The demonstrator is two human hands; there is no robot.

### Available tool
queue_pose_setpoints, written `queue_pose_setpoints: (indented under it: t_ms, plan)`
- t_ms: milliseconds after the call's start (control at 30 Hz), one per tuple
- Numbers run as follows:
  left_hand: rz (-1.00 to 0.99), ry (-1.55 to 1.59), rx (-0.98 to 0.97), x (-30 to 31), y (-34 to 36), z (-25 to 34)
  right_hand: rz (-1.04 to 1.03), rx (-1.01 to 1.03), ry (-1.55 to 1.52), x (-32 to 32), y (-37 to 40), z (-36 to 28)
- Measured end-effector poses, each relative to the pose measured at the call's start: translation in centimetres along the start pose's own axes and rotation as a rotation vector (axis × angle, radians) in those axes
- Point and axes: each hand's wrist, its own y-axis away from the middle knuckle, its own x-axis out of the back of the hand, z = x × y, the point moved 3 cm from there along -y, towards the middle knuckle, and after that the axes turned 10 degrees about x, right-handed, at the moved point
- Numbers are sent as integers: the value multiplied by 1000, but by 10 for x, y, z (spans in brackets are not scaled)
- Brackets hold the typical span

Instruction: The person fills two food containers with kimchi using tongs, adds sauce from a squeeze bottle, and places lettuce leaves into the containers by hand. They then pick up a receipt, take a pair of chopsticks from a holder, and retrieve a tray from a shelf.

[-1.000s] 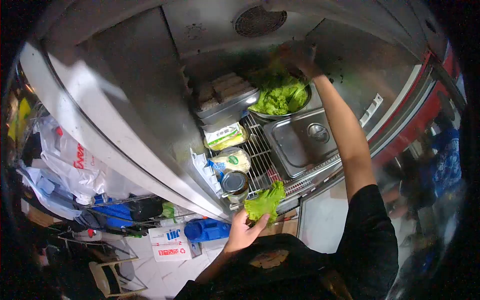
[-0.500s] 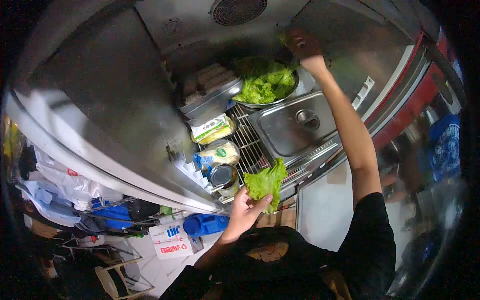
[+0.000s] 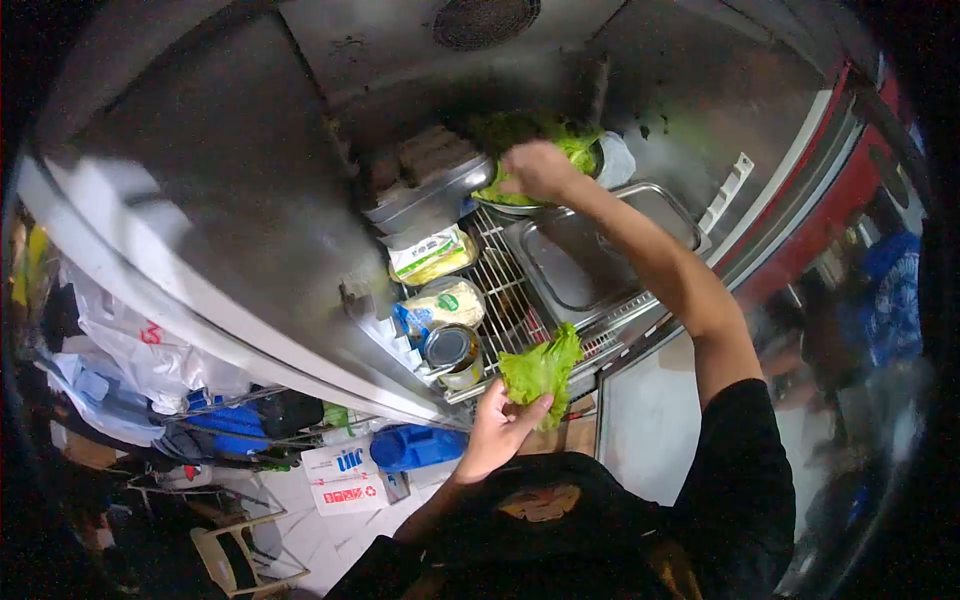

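My left hand (image 3: 500,430) pinches a green lettuce leaf (image 3: 543,375) near the front edge of a wire shelf (image 3: 497,275). Farther back, my right hand (image 3: 541,172) reaches over a round metal bowl (image 3: 525,209) of lettuce (image 3: 578,152); its fingers are smeared by motion, and whether they hold anything is hidden. A lidded steel container (image 3: 575,265) lies under my right forearm. To the left of the bowl stands a metal tray (image 3: 430,197) with brownish contents.
Along the shelf's left side are a yellow-green package (image 3: 432,256), a bag of pale shreds (image 3: 440,305) and a jar (image 3: 451,346). Outside the fridge door (image 3: 200,325), a white box (image 3: 343,478) and a blue container (image 3: 417,447) sit low down.
My right hand has moved down and left from the fridge's back wall to the lettuce bowl. My left hand still holds the leaf, almost in the same place.
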Motion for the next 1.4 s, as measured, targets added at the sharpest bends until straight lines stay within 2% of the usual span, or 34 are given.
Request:
queue_pose_setpoints:
  t_ms: [67, 100, 167, 200, 267, 333, 400, 433, 467, 533, 567, 633, 700, 733, 800, 833, 900, 1000, 1133, 1200, 1233, 1267, 1333, 1400]
  plan:
    - [16, -22, -10, 3, 3, 1, -251, -130, -41, -9, -4, 8]
    - [33, -28, 0, 6, 6, 1, -254, -121, -44, -8, -2, 13]
    - [54, -26, 10, 7, 6, -3, -27, -129, -238, 5, 6, 25]
    - [37, -10, 0, 7, 4, -5, -30, -129, -239, 4, 6, 23]
    - [14, 0, -11, 4, 2, -6, -114, -111, -445, 0, 5, 18]
    - [-10, -15, 1, -5, 0, -7, -104, -89, -350, -1, 3, 2]
    - [-29, -14, -1, -10, -1, -5, -50, -49, -43, -17, -3, -4]
    - [-24, -44, -8, -10, 0, -5, -144, -83, 15, -26, -7, 0]
    - [-17, -73, -17, -9, 0, -4, -140, -82, 13, -29, -9, 7]
    - [-1, -58, 7, -4, 2, -4, -359, -249, -141, -24, -10, 20]
    - [13, -39, 39, -1, 2, -5, -364, -238, -137, -23, -9, 32]
    - [15, -24, 45, 2, 3, -3, 72, -137, -589, -26, 0, 73]
    - [6, -20, 58, 0, 5, -6, 356, -9, -496, 7, 6, 84]
    - [2, -9, 28, -2, 4, -7, 357, -13, -494, 21, 12, 81]
    - [-9, -1, -5, -5, 2, -7, 348, -491, -742, 29, 31, 91]
    - [-11, 6, -12, -6, 2, -6, 348, -493, -739, 30, 36, 98]
    - [-17, 15, -19, -8, 1, -6, 531, -527, -1133, 31, 47, 116]
    - [-37, -60, 32, -7, 1, -7, 558, -585, -1209, 26, 62, 139]
    - [-54, -64, -27, -13, -3, -6, 706, -551, -1031, 29, 81, 141]
    - [-72, -79, -27, -15, -3, -4, 542, -214, -177, 27, 87, 127]
    - [-54, -84, -15, -17, -1, -2, 471, -237, -259, 49, 84, 88]
    - [-32, -88, -3, -18, 0, -2, 470, -232, -260, 49, 85, 84]
    - [-40, -116, -31, -16, 1, -2, 265, 18, 39, 43, 85, 66]
    - [-52, -145, -64, -12, 0, -5, 250, 5, 90, 43, 90, 61]
